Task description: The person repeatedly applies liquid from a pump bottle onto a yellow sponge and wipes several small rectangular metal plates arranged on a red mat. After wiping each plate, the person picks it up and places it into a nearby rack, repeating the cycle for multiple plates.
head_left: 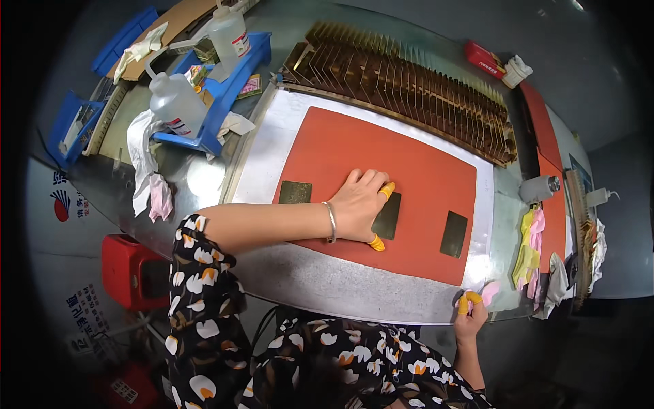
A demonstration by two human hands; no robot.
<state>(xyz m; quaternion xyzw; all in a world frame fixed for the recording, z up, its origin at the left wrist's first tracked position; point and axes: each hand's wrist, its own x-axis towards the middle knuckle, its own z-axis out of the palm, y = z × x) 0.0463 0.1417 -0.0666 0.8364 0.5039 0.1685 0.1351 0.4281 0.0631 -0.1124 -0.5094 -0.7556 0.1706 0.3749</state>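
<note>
Three small dark rectangular plates lie on an orange-red mat. My left hand, with yellow finger cots on the thumb and a finger, spans the middle plate and grips it by its far and near edges. The left plate lies beside my left wrist; the right plate lies apart from both hands. At the near right edge of the table, my right hand, also in yellow finger cots, is closed on a pink cloth. Part of that cloth is hidden by the fingers.
Beyond the mat stands a slotted rack of upright plates. A blue tray with plastic bottles is at the far left. On the right are a grey bottle and yellow and pink cloths. A red stool stands left.
</note>
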